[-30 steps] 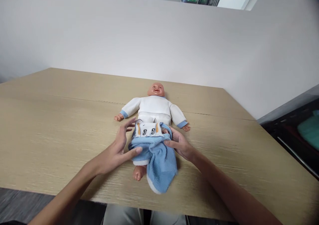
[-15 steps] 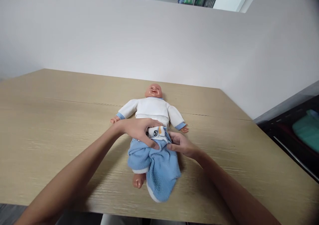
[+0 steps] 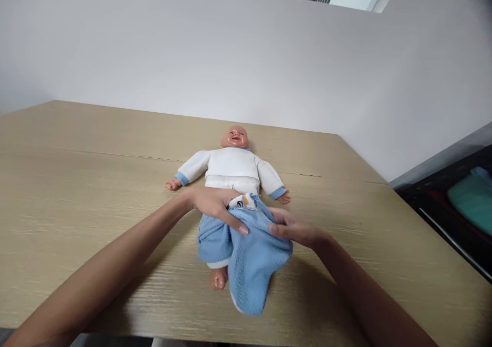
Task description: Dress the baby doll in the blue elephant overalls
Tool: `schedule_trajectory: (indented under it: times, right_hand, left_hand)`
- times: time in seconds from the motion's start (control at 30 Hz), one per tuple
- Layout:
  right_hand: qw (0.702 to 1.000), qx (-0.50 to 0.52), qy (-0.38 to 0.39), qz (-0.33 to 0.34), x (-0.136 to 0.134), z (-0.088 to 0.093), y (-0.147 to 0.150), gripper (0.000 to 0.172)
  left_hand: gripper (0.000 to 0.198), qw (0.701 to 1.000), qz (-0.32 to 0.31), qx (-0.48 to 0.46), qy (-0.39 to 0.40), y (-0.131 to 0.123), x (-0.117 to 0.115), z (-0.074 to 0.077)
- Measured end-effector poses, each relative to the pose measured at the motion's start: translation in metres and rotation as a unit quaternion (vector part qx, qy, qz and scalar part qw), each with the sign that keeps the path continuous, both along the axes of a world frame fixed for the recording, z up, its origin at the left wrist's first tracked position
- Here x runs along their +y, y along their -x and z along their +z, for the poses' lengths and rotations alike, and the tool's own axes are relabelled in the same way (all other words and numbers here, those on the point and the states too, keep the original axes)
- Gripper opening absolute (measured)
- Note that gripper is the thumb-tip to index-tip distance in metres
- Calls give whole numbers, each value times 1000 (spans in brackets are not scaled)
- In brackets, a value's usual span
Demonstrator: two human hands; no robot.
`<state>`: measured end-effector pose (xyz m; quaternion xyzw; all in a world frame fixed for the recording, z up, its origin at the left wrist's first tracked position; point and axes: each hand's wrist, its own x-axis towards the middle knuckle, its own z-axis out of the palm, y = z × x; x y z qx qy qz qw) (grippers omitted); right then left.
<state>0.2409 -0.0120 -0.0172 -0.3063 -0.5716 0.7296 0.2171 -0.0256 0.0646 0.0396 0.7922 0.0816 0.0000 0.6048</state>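
A baby doll (image 3: 232,160) in a white top lies on its back on the wooden table (image 3: 96,183), head away from me. Light blue fleece trousers (image 3: 246,257) cover its legs, with one bare foot (image 3: 219,279) showing and the other leg of the trousers hanging limp. My left hand (image 3: 215,207) reaches across the doll's waist and pinches the trousers' waistband. My right hand (image 3: 294,229) grips the trousers at the doll's right hip. A white patterned diaper (image 3: 243,200) peeks out above the waistband.
A plain white partition (image 3: 230,55) rises behind the table. To the right, past the table's edge, a dark shelf (image 3: 453,203) holds a teal cloth (image 3: 471,198). The table's near edge runs just below the doll's foot.
My left hand moved from the doll's side across its waist onto the waistband. The trousers have slid up over most of the diaper. My right hand shifted slightly toward me.
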Motion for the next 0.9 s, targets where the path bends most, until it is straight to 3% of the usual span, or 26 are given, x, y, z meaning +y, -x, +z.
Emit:
schedule_trajectory:
  times: [0.1, 0.17, 0.3, 0.37, 0.43, 0.53, 0.6, 0.67, 0.8, 0.9]
  right_hand:
    - [994, -40, -42, 91, 2, 0, -9, 48]
    - [998, -15, -43, 45, 0, -3, -10, 48]
    - [991, 52, 14, -122, -4, -13, -1, 51]
    - [988, 54, 41, -141, -5, -13, 3, 51]
    - [991, 40, 41, -123, -5, -9, 5, 51]
    - [1000, 2, 0, -20, -4, 1, 2, 57]
    - [998, -14, -22, 59, -4, 6, -2, 59]
    - [996, -14, -27, 83, -5, 7, -5, 58]
    - [999, 33, -8, -40, -9, 0, -3, 53]
    - [994, 53, 30, -92, -11, -5, 0, 52]
  left_hand:
    - [43, 1000, 21, 1, 0, 1, 0, 1]
    - [42, 1000, 22, 12, 6, 1, -1, 2]
    - [45, 999, -9, 28, 28, 0, -2, 1]
    - [45, 999, -14, 25, 37, 1, -2, -1]
    - [40, 1000, 3, 5, 31, 1, -1, -3]
    - [34, 999, 27, -22, 12, 2, 1, -7]
    - [34, 999, 21, -24, 14, 1, 2, -8]
    - [37, 999, -1, -18, 31, 1, 1, -9]
    - [39, 993, -63, 21, 93, -2, -5, -6]
    - [43, 991, -67, 27, 114, -4, -12, -2]
